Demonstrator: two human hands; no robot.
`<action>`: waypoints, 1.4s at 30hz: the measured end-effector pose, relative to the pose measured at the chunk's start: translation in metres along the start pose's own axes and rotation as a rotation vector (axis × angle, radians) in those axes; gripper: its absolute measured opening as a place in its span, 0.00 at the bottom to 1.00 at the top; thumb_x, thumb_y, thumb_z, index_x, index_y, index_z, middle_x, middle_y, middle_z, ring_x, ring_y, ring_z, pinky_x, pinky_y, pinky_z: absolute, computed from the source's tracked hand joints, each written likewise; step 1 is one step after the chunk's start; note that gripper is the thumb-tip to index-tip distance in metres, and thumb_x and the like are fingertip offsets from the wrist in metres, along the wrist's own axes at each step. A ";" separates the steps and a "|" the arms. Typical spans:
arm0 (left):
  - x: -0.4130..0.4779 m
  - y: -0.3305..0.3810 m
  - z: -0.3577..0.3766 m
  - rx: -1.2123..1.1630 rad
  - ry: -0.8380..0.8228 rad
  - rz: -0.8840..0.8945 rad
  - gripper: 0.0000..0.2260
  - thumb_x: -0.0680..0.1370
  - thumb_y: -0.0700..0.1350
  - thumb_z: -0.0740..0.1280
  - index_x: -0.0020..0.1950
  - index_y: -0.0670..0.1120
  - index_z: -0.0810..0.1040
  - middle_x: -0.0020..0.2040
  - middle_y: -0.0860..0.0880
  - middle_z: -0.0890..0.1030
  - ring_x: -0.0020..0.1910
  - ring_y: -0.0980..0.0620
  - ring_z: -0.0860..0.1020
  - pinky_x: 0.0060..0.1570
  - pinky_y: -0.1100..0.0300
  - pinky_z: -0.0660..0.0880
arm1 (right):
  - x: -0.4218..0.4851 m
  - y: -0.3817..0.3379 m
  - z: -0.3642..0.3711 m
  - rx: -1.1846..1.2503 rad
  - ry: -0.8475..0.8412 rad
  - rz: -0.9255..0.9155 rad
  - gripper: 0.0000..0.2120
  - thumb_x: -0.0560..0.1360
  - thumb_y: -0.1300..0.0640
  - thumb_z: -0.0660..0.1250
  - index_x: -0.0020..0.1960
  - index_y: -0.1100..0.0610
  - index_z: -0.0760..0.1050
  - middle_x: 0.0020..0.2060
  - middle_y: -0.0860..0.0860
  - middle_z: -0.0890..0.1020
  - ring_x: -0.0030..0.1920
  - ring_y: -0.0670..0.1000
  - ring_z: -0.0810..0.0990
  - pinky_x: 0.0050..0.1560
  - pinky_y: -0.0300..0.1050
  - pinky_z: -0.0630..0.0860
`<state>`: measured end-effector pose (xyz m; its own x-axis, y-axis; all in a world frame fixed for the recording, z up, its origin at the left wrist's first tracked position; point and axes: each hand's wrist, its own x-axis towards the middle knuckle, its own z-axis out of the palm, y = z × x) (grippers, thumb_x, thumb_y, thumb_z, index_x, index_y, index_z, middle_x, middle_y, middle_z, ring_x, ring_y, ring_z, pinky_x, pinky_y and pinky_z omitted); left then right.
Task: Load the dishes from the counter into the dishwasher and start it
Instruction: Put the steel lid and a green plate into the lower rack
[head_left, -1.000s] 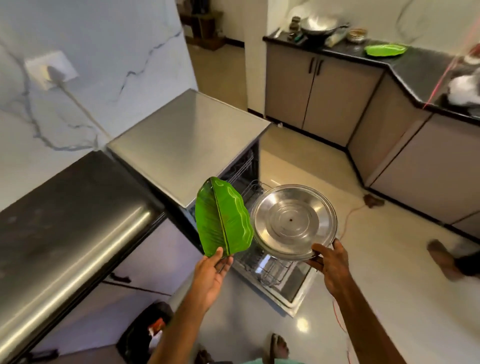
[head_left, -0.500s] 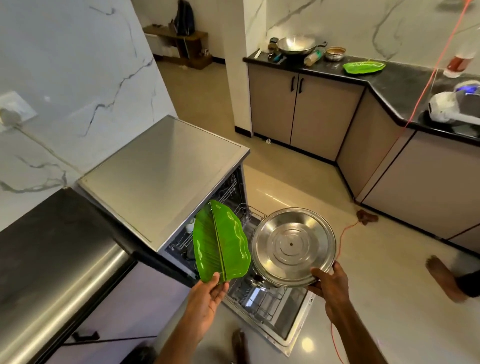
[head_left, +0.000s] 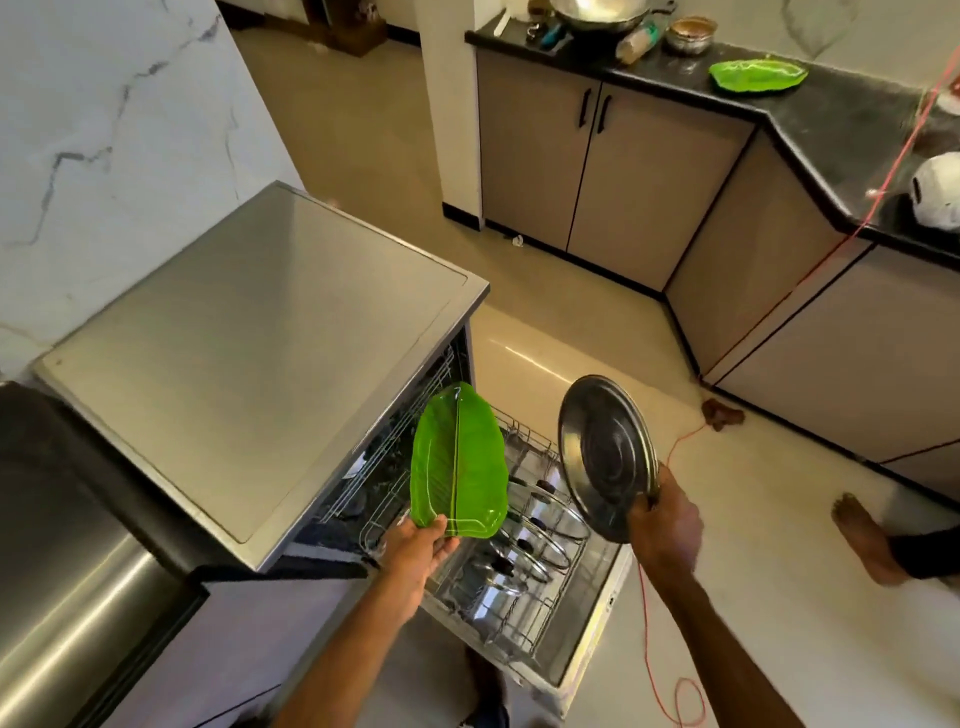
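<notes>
My left hand (head_left: 418, 545) grips the lower edge of a green leaf-shaped plate (head_left: 460, 462), held upright over the open dishwasher (head_left: 249, 353). My right hand (head_left: 665, 522) pinches the rim of a round steel plate (head_left: 605, 457), tilted nearly on edge above the pulled-out lower rack (head_left: 524, 618). Several glass lids and a steel pot stand in that rack. A second green leaf plate (head_left: 758, 75) lies on the far black counter (head_left: 841, 119).
A wok (head_left: 597, 13), a small bowl (head_left: 688, 34) and a bottle sit at the far counter's left end. An orange cord (head_left: 670, 691) trails across the floor by the dishwasher door. Another person's foot (head_left: 862, 540) is at the right. A dark counter (head_left: 67, 519) is at my left.
The view has closed in on the dishwasher. My right hand has turned the steel plate from facing me to nearly on edge. The green plate has stayed upright in my left hand.
</notes>
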<state>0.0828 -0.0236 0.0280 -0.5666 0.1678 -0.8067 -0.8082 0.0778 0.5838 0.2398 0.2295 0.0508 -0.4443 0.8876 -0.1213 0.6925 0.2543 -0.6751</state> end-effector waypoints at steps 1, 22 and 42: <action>0.014 0.000 0.002 0.026 0.011 -0.008 0.07 0.79 0.35 0.68 0.56 0.37 0.77 0.46 0.41 0.82 0.43 0.47 0.82 0.43 0.57 0.82 | 0.010 0.003 0.010 -0.021 -0.006 -0.013 0.19 0.78 0.65 0.66 0.67 0.54 0.74 0.46 0.54 0.85 0.41 0.53 0.81 0.38 0.44 0.79; 0.198 -0.068 0.095 -0.016 0.125 -0.023 0.04 0.79 0.37 0.68 0.53 0.41 0.78 0.48 0.43 0.83 0.44 0.48 0.82 0.44 0.58 0.82 | 0.169 0.148 0.157 -0.099 -0.171 -0.146 0.19 0.77 0.68 0.67 0.64 0.54 0.81 0.45 0.54 0.87 0.36 0.47 0.78 0.37 0.31 0.69; 0.282 -0.087 0.148 -0.176 0.145 -0.019 0.03 0.79 0.36 0.69 0.51 0.41 0.78 0.44 0.45 0.85 0.42 0.51 0.85 0.40 0.63 0.81 | 0.282 0.186 0.221 -0.222 -0.534 -0.355 0.10 0.76 0.61 0.69 0.51 0.48 0.84 0.40 0.49 0.85 0.41 0.53 0.81 0.45 0.55 0.81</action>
<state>0.0172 0.1623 -0.2369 -0.5577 0.0241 -0.8297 -0.8274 -0.0956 0.5534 0.1177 0.4425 -0.2705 -0.8468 0.4386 -0.3009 0.5273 0.6188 -0.5822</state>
